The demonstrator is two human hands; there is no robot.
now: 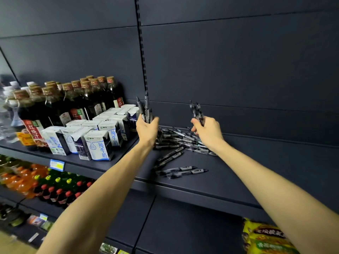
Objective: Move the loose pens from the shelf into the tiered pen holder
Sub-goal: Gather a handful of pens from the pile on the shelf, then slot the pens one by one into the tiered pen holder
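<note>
A heap of loose black pens (pixel 176 139) lies on the dark shelf (pixel 229 173), with a few stray pens (pixel 183 171) nearer the front edge. My left hand (pixel 146 129) is closed around an upright bunch of pens (pixel 145 109) above the heap's left side. My right hand (pixel 208 130) grips a smaller bunch of pens (pixel 196 111), tips pointing up, over the heap's right side. No tiered pen holder is in view.
White milk cartons (pixel 99 142) and dark sauce bottles (pixel 73 99) stand on the same shelf left of the pens. Drink bottles (pixel 51 187) fill the lower shelf at left. Yellow snack packets (pixel 266 239) show at the bottom right.
</note>
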